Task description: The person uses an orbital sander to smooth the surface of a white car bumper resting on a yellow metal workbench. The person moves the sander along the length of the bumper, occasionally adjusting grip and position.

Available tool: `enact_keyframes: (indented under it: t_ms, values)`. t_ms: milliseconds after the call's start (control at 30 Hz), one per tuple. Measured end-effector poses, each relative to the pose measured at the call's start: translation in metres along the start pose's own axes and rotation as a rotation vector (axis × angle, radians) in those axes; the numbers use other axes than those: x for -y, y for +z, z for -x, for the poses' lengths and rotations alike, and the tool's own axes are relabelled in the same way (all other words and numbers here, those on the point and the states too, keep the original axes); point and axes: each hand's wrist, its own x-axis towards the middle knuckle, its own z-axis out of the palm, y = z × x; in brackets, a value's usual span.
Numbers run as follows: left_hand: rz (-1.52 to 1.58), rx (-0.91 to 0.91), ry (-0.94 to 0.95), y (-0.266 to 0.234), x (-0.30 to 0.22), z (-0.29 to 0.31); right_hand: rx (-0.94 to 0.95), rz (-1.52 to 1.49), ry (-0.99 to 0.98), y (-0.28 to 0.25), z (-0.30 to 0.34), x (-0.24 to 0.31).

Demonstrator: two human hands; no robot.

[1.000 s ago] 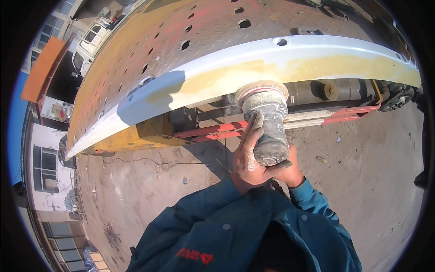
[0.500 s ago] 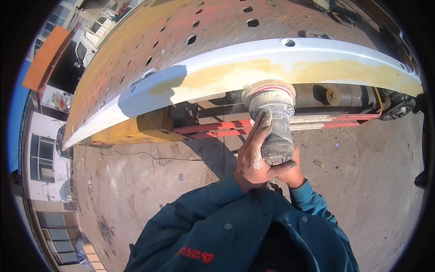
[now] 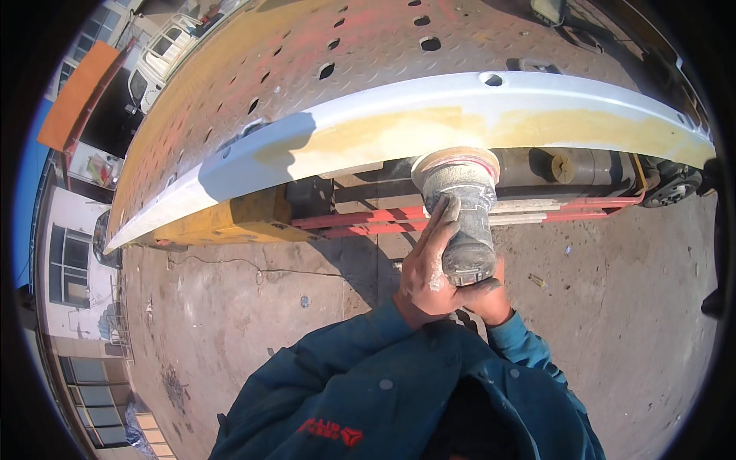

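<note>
Both my hands hold a dust-covered orbital sander (image 3: 464,218). My left hand (image 3: 426,272) wraps its left side, with the fingers lying along the body. Behind and below the tool's end, my right hand (image 3: 494,300) grips from the right, its fingers mostly hidden. The sander's round pad meets the lower edge of a long white panel (image 3: 383,103); whether it presses on the face cannot be made out. Patches of yellowish filler (image 3: 368,138) cover the panel's lower part. A dark shadow falls across its left portion.
Beyond the panel spreads a rusty, perforated metal deck (image 3: 376,46). Beneath it are a yellow box (image 3: 238,218), red-and-white rails (image 3: 529,211), a grey cylindrical tank (image 3: 521,170) and a wheel (image 3: 671,188). A thin cable (image 3: 299,271) crosses the concrete floor (image 3: 253,330).
The sander and my hands sit slightly lower against the panel, the pad now nearer its bottom edge. The view has shifted a little. My grip looks the same.
</note>
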Motion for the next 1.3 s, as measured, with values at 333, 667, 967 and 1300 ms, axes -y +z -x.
enact_keyframes:
  t_ms: [333,667,967,1300]
  values:
    - [0.007,0.009,0.018,-0.002,-0.008,-0.012,-0.017,0.012,-0.059,-0.005,-0.007,0.004]
    - [-0.029,-0.034,0.071,-0.009,-0.015,-0.030,0.034,0.026,-0.108,-0.011,-0.024,0.025]
    - [-0.038,-0.101,0.107,-0.017,-0.022,-0.051,0.055,-0.003,-0.096,-0.013,-0.035,0.053]
    - [-0.052,-0.028,0.038,-0.024,-0.028,-0.050,0.017,-0.017,-0.109,-0.007,-0.037,0.057]
